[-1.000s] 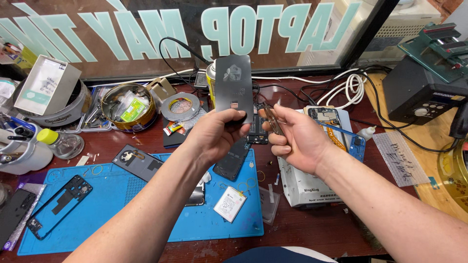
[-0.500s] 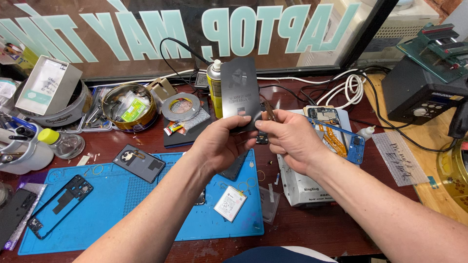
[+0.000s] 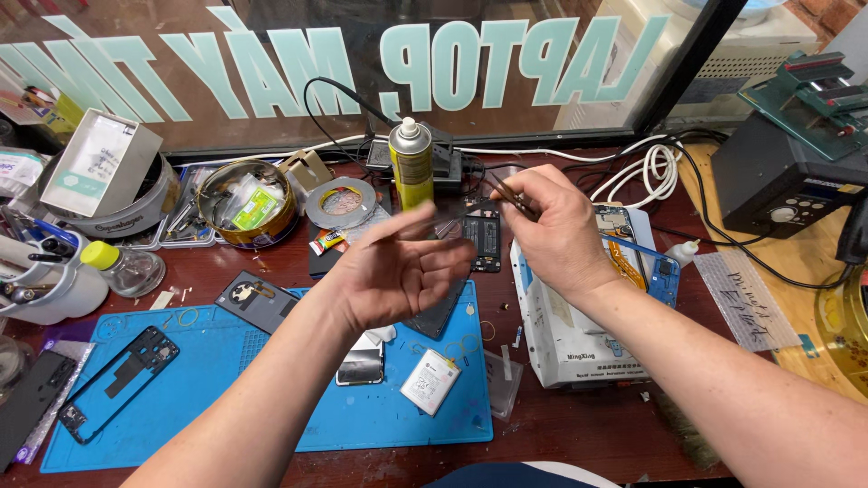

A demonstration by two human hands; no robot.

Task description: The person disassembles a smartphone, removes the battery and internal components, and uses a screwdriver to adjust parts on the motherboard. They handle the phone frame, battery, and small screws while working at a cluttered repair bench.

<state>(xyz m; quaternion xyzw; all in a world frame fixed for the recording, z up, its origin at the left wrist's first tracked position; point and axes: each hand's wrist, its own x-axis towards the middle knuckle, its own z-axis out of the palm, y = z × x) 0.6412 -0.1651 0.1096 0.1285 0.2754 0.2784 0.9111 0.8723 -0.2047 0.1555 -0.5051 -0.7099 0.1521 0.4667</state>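
Spray can: yellow-green can [image 3: 411,164], upright at top centre.
Tape roll: grey ring [image 3: 341,201], flat just left of the can.
Tin: round tin [image 3: 247,203] of oddments, upper left.
Mat: blue work mat [image 3: 208,407], lower left.
Phone frame: black frame [image 3: 116,382] lying on the mat's left part.
Cable: white coil [image 3: 653,172], upper right.

I am sitting at a dark reddish-brown wooden bench [image 3: 579,434] that is running up against a big window [image 3: 271,81]. The glass is carrying large pale lettering, seen from behind, and it is reflecting dimly over a dark space beyond. A black frame post [image 3: 692,59] is slanting down the window's right side. Past it, a pale wooden top [image 3: 805,352] is adjoining my bench on the right. Daylight is falling evenly across the surfaces, throwing only soft shadows. A low sill [image 3: 542,140] is edging the glass along the bench's far side.
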